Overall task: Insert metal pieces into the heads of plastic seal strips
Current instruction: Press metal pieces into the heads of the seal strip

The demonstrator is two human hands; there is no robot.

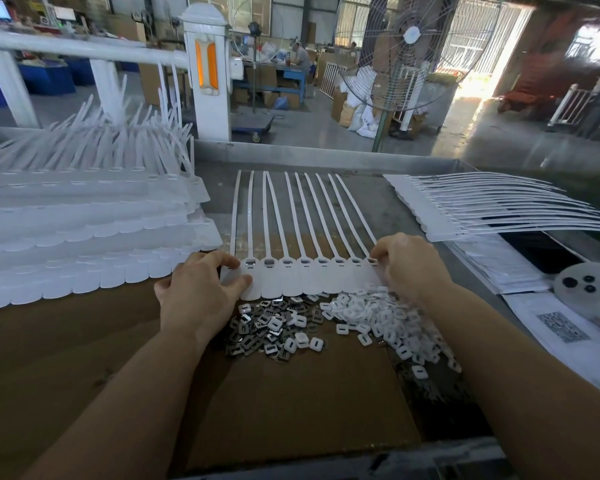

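**White plastic seal strips held flat for metal inserts**

Brown cardboard (291,403) covers the grey metal workbench (326,157) and makes a flat, matt working surface. On the left sit tall stacks of translucent white strip sheets (84,244), their tails fanning upward; a thinner stack (465,209) lies on the right. In the centre lies one joined sheet of seal strips (309,275): long, thin, flexible tails running away from the person, with broad, rounded tag ends and small box-shaped heads.

The left hand (201,292) pinches the sheet's left edge between thumb and fingers. The right hand (409,268) is curled over the right end head; its fingertips are hidden, so it may be pressing a piece in, but I cannot tell whether it grips anything.

Just below the sheet are two loose heaps: small, shiny, slotted metal pieces (257,334) and small white plastic caps (378,317).

To do this step well, keep the sheet pinned flat and taut, seat each metal piece squarely in its head, and work along the row in order.
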